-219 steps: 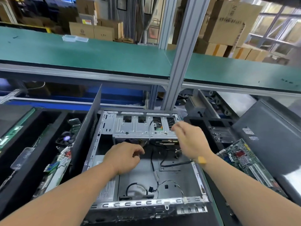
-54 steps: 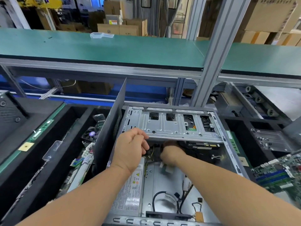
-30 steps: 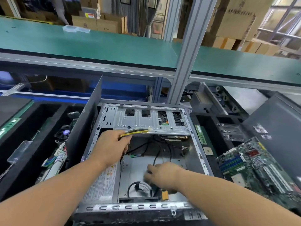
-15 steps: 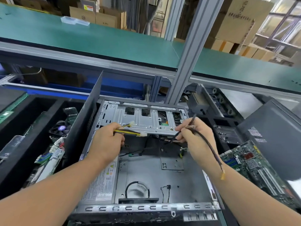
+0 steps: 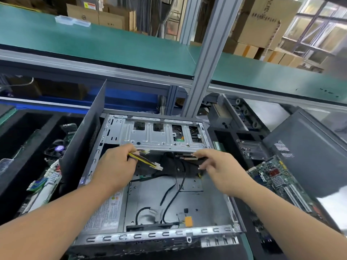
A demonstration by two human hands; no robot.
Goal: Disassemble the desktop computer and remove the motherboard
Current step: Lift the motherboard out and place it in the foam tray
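An open desktop case (image 5: 214, 209) lies flat before me, its bare metal floor showing loose black cables (image 5: 173, 192) and an orange connector (image 5: 188, 221). My left hand (image 5: 114, 167) grips a bundle of yellow-and-black power cables (image 5: 144, 160) with white plugs, just below the silver drive cage (image 5: 159, 136). My right hand (image 5: 219, 167) hovers at the cage's lower right edge, fingers apart and holding nothing. A green motherboard (image 5: 277, 177) lies outside the case on the right. The power supply (image 5: 105, 211) sits in the case's left side.
A dark side panel (image 5: 84, 139) stands upright left of the case. Black trays (image 5: 28, 151) on the left hold a fan and boards. Another grey case (image 5: 308, 151) lies at the right. A green shelf (image 5: 112, 44) and an aluminium post (image 5: 206, 59) rise behind.
My right hand let go of the black cable it was lifting; that cable now lies on the case floor. My left hand still holds the yellow-and-black cables near the cage.
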